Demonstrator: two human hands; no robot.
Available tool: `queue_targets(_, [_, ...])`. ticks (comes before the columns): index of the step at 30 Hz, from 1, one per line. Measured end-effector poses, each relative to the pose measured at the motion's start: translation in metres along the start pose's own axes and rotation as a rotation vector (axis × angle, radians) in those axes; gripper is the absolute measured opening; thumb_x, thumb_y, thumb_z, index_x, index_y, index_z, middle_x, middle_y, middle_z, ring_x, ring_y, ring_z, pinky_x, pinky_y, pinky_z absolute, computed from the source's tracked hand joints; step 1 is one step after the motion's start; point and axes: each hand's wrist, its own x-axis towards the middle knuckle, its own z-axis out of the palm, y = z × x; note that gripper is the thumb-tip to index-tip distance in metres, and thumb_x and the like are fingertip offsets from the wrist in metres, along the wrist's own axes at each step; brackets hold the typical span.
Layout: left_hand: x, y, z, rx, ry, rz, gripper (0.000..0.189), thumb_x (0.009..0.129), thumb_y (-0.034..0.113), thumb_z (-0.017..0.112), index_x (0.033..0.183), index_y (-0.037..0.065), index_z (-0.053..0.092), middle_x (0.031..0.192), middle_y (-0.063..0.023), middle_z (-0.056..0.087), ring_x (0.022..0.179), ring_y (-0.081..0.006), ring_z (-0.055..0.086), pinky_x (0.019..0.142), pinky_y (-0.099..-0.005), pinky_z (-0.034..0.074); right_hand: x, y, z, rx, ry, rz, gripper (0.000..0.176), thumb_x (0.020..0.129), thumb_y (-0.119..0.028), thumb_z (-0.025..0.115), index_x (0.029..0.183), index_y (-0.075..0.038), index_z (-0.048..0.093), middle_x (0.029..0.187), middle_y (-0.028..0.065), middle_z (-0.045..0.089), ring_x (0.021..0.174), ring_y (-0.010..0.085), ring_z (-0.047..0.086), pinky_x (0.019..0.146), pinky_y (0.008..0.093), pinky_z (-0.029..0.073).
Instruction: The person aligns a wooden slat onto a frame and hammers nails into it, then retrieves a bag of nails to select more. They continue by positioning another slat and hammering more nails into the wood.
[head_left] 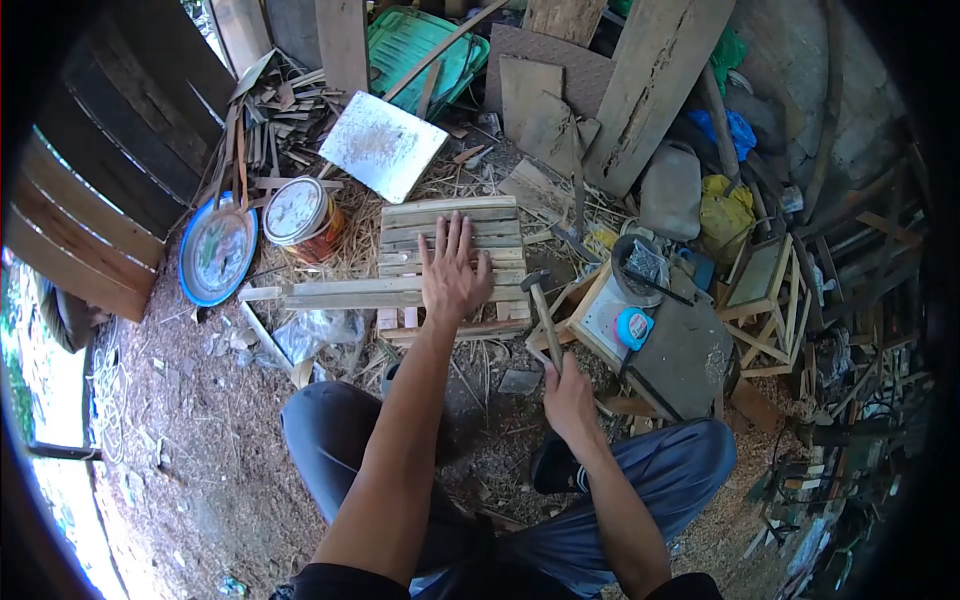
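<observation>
My left hand [455,277] lies flat with fingers spread on a slatted wooden panel [400,231] on the ground in front of me. Under its heel passes a long wooden strip [350,293], which crosses the panel and sticks out to the left. In my right hand [572,398] is a hammer [544,318], gripped low on its wooden handle. Its dark head is raised near the panel's right edge.
Right of the panel, a blue tape measure [633,327] and a dark bucket [640,268] sit on a board. A paint tin [300,218] and a blue-rimmed round tray [187,262] stand on the left. Behind are a white slab [385,146], a green crate [410,50] and leaning planks [655,90].
</observation>
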Motion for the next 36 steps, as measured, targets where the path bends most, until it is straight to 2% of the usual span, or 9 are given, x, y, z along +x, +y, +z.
queue_targets(8, [-0.008, -0.001, -0.002, -0.028, 0.042, 0.026, 0.064, 0.093, 0.04, 0.035, 0.147, 0.007, 0.024, 0.155, -0.0066, 0.017, 0.144, -0.0245, 0.01, 0.116, -0.049, 0.004, -0.013, 0.007, 0.007, 0.18, 0.209, -0.126, 0.024, 0.097, -0.022, 0.045, 0.097, 0.002, 0.042, 0.071, 0.0296, 0.058, 0.069, 0.0489, 0.058, 0.054, 0.0542, 0.041])
queue_targets(10, [-0.01, 0.002, -0.002, -0.036, 0.028, 0.018, 0.064, 0.093, 0.04, 0.035, 0.147, 0.007, 0.023, 0.155, -0.0065, 0.017, 0.144, -0.0247, 0.01, 0.116, -0.0491, 0.004, -0.012, 0.016, 0.015, 0.029, 0.018, -0.023, 0.025, 0.097, -0.021, 0.045, 0.1, 0.004, 0.041, 0.074, 0.0302, 0.058, 0.069, 0.0492, 0.058, 0.055, 0.0537, 0.042])
queue_targets(14, [-0.01, -0.002, 0.002, -0.055, 0.074, 0.024, 0.064, 0.091, 0.038, 0.037, 0.146, 0.007, 0.026, 0.155, -0.0066, 0.019, 0.143, -0.0242, 0.013, 0.116, -0.0486, 0.004, -0.014, 0.015, 0.009, -0.005, 0.009, -0.022, 0.025, 0.097, -0.02, 0.044, 0.1, 0.004, 0.041, 0.074, 0.031, 0.058, 0.069, 0.0496, 0.057, 0.056, 0.0541, 0.044])
queue_targets(16, [-0.008, -0.001, 0.002, -0.07, 0.072, 0.023, 0.064, 0.091, 0.039, 0.037, 0.146, 0.007, 0.026, 0.155, -0.0063, 0.018, 0.143, -0.0242, 0.012, 0.116, -0.0487, 0.004, -0.016, 0.013, 0.01, 0.154, 0.191, -0.106, 0.025, 0.096, -0.02, 0.045, 0.1, 0.004, 0.041, 0.072, 0.0304, 0.058, 0.07, 0.0498, 0.057, 0.058, 0.0546, 0.044])
queue_targets(19, [-0.009, -0.002, 0.001, -0.045, 0.067, 0.04, 0.064, 0.093, 0.041, 0.034, 0.148, 0.009, 0.021, 0.155, -0.0059, 0.016, 0.144, -0.0246, 0.011, 0.116, -0.0492, 0.004, -0.014, 0.016, 0.014, 0.014, -0.01, 0.007, 0.025, 0.096, -0.02, 0.046, 0.099, 0.004, 0.041, 0.07, 0.0296, 0.058, 0.071, 0.0496, 0.057, 0.058, 0.0547, 0.043])
queue_targets(23, [-0.008, 0.0, 0.0, 0.002, 0.045, 0.018, 0.065, 0.093, 0.041, 0.034, 0.148, 0.008, 0.021, 0.155, -0.0061, 0.016, 0.144, -0.0246, 0.011, 0.116, -0.0494, 0.004, -0.011, 0.016, 0.009, -0.002, -0.041, -0.042, 0.023, 0.096, -0.019, 0.046, 0.099, 0.004, 0.041, 0.07, 0.0293, 0.058, 0.069, 0.0492, 0.058, 0.056, 0.0546, 0.043])
queue_targets(25, [-0.01, -0.001, 0.002, -0.006, 0.049, 0.027, 0.065, 0.093, 0.042, 0.034, 0.148, 0.008, 0.021, 0.155, -0.0062, 0.016, 0.144, -0.0246, 0.011, 0.116, -0.0495, 0.005, -0.015, 0.014, 0.007, 0.068, 0.093, -0.126, 0.022, 0.096, -0.018, 0.046, 0.099, 0.003, 0.04, 0.069, 0.0301, 0.058, 0.067, 0.0492, 0.057, 0.056, 0.0553, 0.043])
queue_targets(29, [-0.012, -0.001, 0.003, -0.058, 0.096, 0.042, 0.064, 0.091, 0.037, 0.039, 0.146, 0.007, 0.026, 0.154, -0.0069, 0.02, 0.143, -0.0253, 0.015, 0.116, -0.0494, 0.005, -0.02, 0.014, 0.017, 0.142, 0.131, -0.027, 0.022, 0.096, -0.018, 0.046, 0.1, 0.003, 0.04, 0.069, 0.0302, 0.058, 0.067, 0.0494, 0.057, 0.057, 0.0554, 0.044])
queue_targets(36, [-0.011, -0.004, 0.003, -0.061, 0.071, 0.036, 0.063, 0.092, 0.038, 0.037, 0.147, 0.008, 0.025, 0.155, -0.0063, 0.019, 0.143, -0.0251, 0.014, 0.116, -0.0494, 0.005, -0.013, 0.018, 0.007, 0.036, -0.035, -0.044, 0.03, 0.095, -0.023, 0.048, 0.11, 0.001, 0.041, 0.078, 0.0307, 0.059, 0.077, 0.0489, 0.057, 0.068, 0.0542, 0.045])
